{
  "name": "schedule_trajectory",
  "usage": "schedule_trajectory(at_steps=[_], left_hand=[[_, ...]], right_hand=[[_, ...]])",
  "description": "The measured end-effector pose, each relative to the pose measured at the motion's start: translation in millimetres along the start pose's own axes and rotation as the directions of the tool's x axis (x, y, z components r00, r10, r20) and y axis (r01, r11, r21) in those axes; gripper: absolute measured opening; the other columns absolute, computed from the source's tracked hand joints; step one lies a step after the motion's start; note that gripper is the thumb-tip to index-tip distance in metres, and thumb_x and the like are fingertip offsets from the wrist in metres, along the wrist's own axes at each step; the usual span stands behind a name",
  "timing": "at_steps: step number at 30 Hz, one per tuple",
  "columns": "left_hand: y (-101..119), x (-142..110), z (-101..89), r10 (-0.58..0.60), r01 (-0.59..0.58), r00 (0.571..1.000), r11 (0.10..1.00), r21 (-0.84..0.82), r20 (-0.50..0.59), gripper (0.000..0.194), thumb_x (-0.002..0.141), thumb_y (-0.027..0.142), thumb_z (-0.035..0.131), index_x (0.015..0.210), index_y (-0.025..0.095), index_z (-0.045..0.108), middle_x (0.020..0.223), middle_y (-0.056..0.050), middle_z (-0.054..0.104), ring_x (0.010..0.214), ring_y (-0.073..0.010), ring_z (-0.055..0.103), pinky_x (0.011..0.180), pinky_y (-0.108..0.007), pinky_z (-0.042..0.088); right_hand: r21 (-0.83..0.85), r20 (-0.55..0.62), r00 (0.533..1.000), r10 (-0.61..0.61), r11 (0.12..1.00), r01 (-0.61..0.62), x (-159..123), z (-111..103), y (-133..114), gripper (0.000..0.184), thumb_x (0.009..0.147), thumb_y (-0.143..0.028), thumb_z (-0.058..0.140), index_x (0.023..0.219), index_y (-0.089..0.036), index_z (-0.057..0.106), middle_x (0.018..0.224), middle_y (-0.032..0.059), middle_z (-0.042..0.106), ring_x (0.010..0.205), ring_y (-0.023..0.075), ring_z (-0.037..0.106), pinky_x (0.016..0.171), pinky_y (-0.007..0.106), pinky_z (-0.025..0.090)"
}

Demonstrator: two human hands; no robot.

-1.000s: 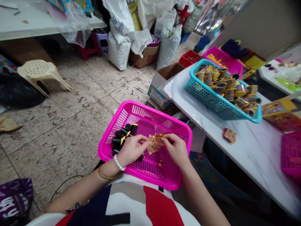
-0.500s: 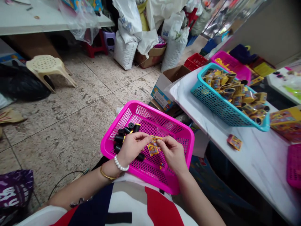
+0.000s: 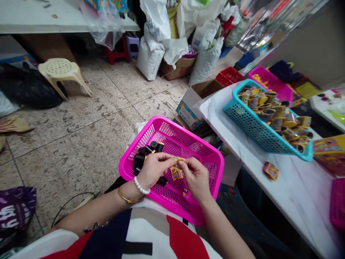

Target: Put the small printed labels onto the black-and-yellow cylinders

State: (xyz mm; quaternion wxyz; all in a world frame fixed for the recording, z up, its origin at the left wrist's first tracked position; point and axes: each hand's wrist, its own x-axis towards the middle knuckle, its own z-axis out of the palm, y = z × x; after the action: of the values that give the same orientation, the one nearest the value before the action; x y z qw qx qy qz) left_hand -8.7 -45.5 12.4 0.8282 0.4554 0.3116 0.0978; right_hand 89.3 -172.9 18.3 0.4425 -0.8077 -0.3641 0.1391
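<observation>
Near the center of the frame, a person's left hand (image 3: pixel 153 169) and right hand (image 3: pixel 197 177) are facing each other, each pinching the upper part of a small yellow printed piece (image 3: pixel 176 173) between thumb and fingers. The piece is hanging between the fingertips, above the inside of a bright pink basket (image 3: pixel 221 169). A pearl bracelet (image 3: pixel 142 186) and a gold bangle (image 3: pixel 125 196) are circling the left wrist. Inside the basket, black cylinders (image 3: pixel 139 158), some with yellow edges, are lying in a cluster beside and partly behind the left hand; tiny colored bits (image 3: pixel 185 192) are resting just left of the right hand. The basket is sitting in front of the person's patterned top (image 3: pixel 148 230), at the lower center.

At the right of the frame, a white marbled table (image 3: pixel 234 141) is holding a turquoise basket (image 3: pixel 249 130) heaped with yellow-wrapped cylinders (image 3: pixel 289 120), and one loose yellow packet (image 3: pixel 271 171) is lying near it. An open carton (image 3: pixel 190 114) is standing beside the table's corner. White sacks (image 3: pixel 151 59) are leaning together at the top center, and a cream stool (image 3: pixel 59 69) is standing at the upper left.
</observation>
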Motion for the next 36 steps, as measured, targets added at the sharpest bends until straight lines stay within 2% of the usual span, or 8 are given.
schedule_trajectory(at_steps=[8,11,14,17,20,25,29,36], left_hand=[[-9,5,-6.3,-0.062,0.044,0.991,0.988,0.149,0.122,0.023,0.075,0.035,0.072,0.082,0.013,0.07,0.044,0.004,0.053,0.033,-0.0063,0.039,0.034,-0.018,0.024],[-18,2,-4.0,-0.12,0.031,0.947,0.958,0.286,0.298,0.024,0.076,0.036,0.069,0.084,0.014,0.074,0.051,0.0,0.06,0.036,-0.0073,0.044,0.037,-0.019,0.029],[-21,-2,-0.5,-0.178,0.023,0.902,0.929,0.369,0.392,0.023,0.076,0.035,0.07,0.081,0.014,0.077,0.059,-0.004,0.066,0.042,-0.008,0.047,0.042,-0.019,0.033],[-13,1,-2.8,-0.144,0.055,0.942,0.957,0.286,0.304,0.024,0.073,0.035,0.073,0.083,0.013,0.077,0.049,-0.001,0.058,0.04,-0.0061,0.042,0.04,-0.017,0.028],[-2,12,-13.0,-0.082,0.084,0.994,0.996,-0.022,0.067,0.029,0.07,0.035,0.077,0.086,0.012,0.073,0.045,0.005,0.049,0.036,-0.0031,0.034,0.035,-0.015,0.018],[4,28,-28.0,-0.075,0.038,0.994,0.915,-0.402,-0.076,0.026,0.066,0.024,0.081,0.083,0.012,0.064,0.065,0.003,0.058,0.039,-0.0013,0.04,0.03,-0.012,0.016],[0,28,-25.9,-0.122,0.075,0.99,0.871,-0.485,-0.066,0.022,0.069,0.017,0.078,0.082,0.012,0.06,0.063,0.005,0.054,0.039,-0.0014,0.041,0.028,-0.01,0.019],[0,24,-23.7,-0.117,0.12,0.992,0.842,-0.525,0.039,0.017,0.075,0.018,0.074,0.084,0.011,0.061,0.062,0.006,0.053,0.037,-0.0002,0.036,0.028,-0.009,0.022]], right_hand=[[0.017,0.292,0.955,0.052,0.998,-0.059,54,-28,11,0.033,0.091,-0.042,0.052,0.078,-0.017,0.069,0.07,0.0024,0.066,0.064,0.0161,0.059,0.059,0.026,0.044],[-0.162,0.365,0.93,-0.052,0.98,0.118,92,-18,8,0.02,0.09,-0.03,0.055,0.092,-0.018,0.071,0.083,0.0032,0.069,0.075,0.0163,0.061,0.071,0.027,0.047],[-0.265,0.586,0.799,-0.135,0.9,0.347,116,16,4,0.03,0.082,-0.019,0.065,0.112,-0.018,0.067,0.101,0.0074,0.066,0.089,0.0181,0.06,0.084,0.029,0.045],[-0.316,0.706,0.696,-0.126,0.824,0.47,126,46,9,0.039,0.073,-0.016,0.073,0.111,-0.016,0.066,0.105,0.0104,0.06,0.087,0.0195,0.058,0.079,0.03,0.046],[-0.298,0.704,0.694,-0.151,0.824,0.481,127,47,18,0.023,0.075,-0.018,0.071,0.097,-0.014,0.066,0.097,0.0081,0.059,0.081,0.0171,0.056,0.073,0.028,0.045],[0.015,0.51,0.857,-0.078,0.997,0.082,118,-4,24,0.029,0.073,-0.02,0.074,0.099,-0.018,0.063,0.081,0.0007,0.062,0.069,0.0139,0.055,0.064,0.026,0.045],[0.478,0.555,0.829,-0.063,0.84,-0.256,96,-28,19,0.032,0.076,-0.03,0.075,0.106,-0.022,0.065,0.091,0.0018,0.066,0.07,0.0125,0.058,0.064,0.026,0.048],[0.493,0.56,0.828,0.012,0.799,-0.344,74,-21,10,0.032,0.074,-0.029,0.078,0.103,-0.019,0.068,0.092,0.0028,0.068,0.07,0.0107,0.06,0.064,0.023,0.049]])
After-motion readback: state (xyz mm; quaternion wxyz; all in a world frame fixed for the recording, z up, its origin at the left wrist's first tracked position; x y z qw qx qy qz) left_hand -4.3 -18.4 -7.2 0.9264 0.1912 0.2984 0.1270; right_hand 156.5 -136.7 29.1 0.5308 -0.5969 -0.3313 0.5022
